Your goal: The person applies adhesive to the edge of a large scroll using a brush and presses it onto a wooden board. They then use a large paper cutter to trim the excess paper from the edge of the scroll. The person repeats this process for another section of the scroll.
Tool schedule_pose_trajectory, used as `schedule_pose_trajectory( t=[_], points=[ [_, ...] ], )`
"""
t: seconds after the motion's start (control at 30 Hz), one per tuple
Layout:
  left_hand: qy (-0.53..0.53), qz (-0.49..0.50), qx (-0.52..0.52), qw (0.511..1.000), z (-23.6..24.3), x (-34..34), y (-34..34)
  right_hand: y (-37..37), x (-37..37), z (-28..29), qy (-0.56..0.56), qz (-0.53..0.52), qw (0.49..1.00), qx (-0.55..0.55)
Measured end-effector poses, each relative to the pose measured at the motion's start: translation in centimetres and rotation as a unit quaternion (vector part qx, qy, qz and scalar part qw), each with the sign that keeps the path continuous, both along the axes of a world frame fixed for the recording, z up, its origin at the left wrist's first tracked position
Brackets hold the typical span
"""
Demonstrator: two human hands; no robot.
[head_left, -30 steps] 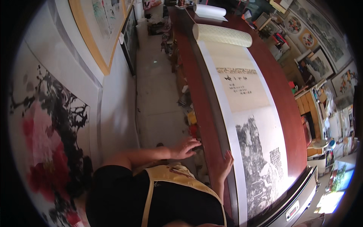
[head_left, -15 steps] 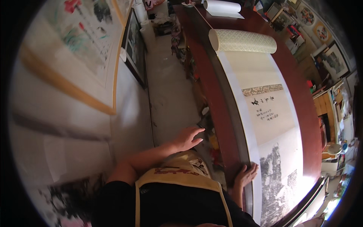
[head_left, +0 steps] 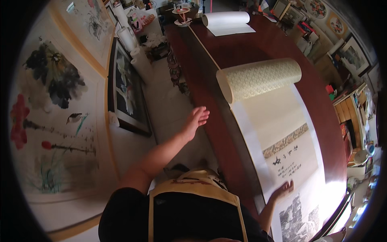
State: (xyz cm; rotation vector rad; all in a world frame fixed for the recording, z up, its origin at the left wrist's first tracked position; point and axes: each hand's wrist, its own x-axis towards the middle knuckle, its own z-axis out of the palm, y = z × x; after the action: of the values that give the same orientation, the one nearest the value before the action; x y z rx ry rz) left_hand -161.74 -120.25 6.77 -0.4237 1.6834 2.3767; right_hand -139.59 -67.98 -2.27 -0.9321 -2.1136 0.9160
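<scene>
My left hand (head_left: pixel 196 122) is raised beside the table's left edge, fingers stretched and holding nothing. My right hand (head_left: pixel 282 191) is over the long paper scroll (head_left: pixel 262 121), between its lines of brushed writing (head_left: pixel 288 161) and the ink landscape (head_left: pixel 298 218). Its fingers are slightly bent and apart, with nothing in them; whether they touch the paper I cannot tell. The scroll lies unrolled lengthwise along the dark red table (head_left: pixel 322 117). At its far end is a thick roll with a cream patterned backing (head_left: pixel 262 78), and a brocade strip (head_left: pixel 286 141) crosses the sheet above the writing.
Farther along the table are a white paper roll (head_left: pixel 226 18), a thin rod (head_left: pixel 204 46) and a small stand with dishes (head_left: pixel 182 18). To the left, framed paintings (head_left: pixel 128 88) lean by a narrow floor aisle (head_left: pixel 169 92). Shelves and clutter (head_left: pixel 352 121) line the right.
I have moved forward along the table, so the rolled end is nearer. My left hand has risen. My right hand has shifted from the scroll's left margin to over its middle.
</scene>
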Motion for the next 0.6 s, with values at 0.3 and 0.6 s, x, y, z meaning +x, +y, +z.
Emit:
schedule_pose_trajectory(
  t=[0.3, 0.6],
  points=[
    [-0.022, 0.089, 0.097, 0.991, -2.1, -25.1, -2.6, -17.1, -33.0, 1.7, 0.019, 0.212, 0.974, -0.072],
    [0.072, -0.183, 0.301, 0.933, 2.3, -34.7, -9.6, -26.8, -47.3, 1.8, 0.067, 0.096, 0.926, -0.359]
  ],
)
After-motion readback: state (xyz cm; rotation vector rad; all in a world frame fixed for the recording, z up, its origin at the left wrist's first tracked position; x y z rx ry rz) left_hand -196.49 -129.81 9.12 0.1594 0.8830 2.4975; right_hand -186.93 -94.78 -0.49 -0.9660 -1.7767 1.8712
